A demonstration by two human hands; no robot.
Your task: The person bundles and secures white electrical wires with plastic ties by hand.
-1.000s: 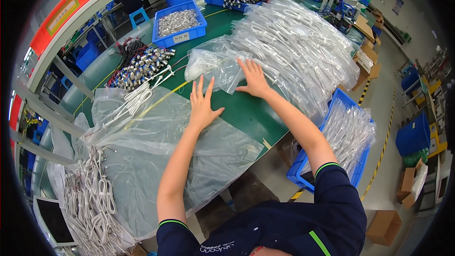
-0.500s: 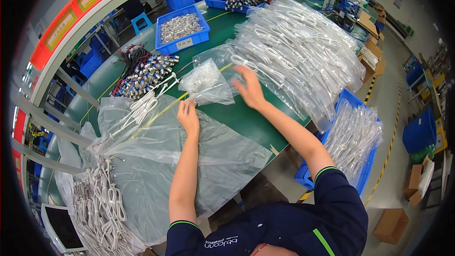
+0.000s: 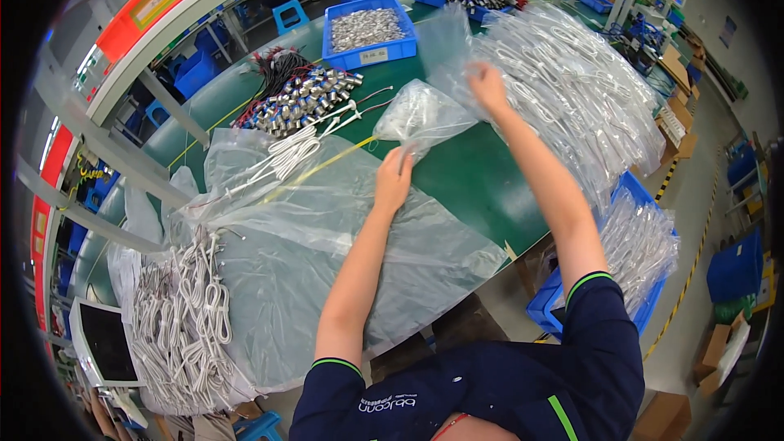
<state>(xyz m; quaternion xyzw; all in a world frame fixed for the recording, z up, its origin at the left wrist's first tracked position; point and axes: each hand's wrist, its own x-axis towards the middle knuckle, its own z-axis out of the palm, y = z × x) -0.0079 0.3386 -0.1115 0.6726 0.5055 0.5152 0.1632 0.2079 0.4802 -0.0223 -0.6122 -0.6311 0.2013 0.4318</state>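
Cables [image 3: 181, 322]: white, heaped at the near left end of the sheet, perhaps so they stay off the bare bench.
Sheet [image 3: 298, 294]: clear plastic, spread over the bench [image 3: 486, 175], probably as a clean cover.
Coil [image 3: 292, 153]: one white cable, apart from the heap, seemingly within easy reach.
Sockets [image 3: 306, 98]: metal, piled just beyond the coil, their dark leads bunched leftward, likely against tangling.
Tray [image 3: 398, 52]: blue; its walls keep small loose parts together.
Left hand [image 3: 394, 178]: thumb and fingers pinch the bag's near edge, probably to steady it.
Bag [image 3: 415, 110]: clear with whitish contents, mid-bench between the hands.
Right hand [image 3: 487, 86]: blurred, fingers curled beside clear film [image 3: 447, 45]; cannot tell whether it grips.
Packets [image 3: 572, 82]: bagged cables, overlapped in rows, perhaps to save room.
Crate [image 3: 545, 308]: blue, below the bench edge, containing more packets.
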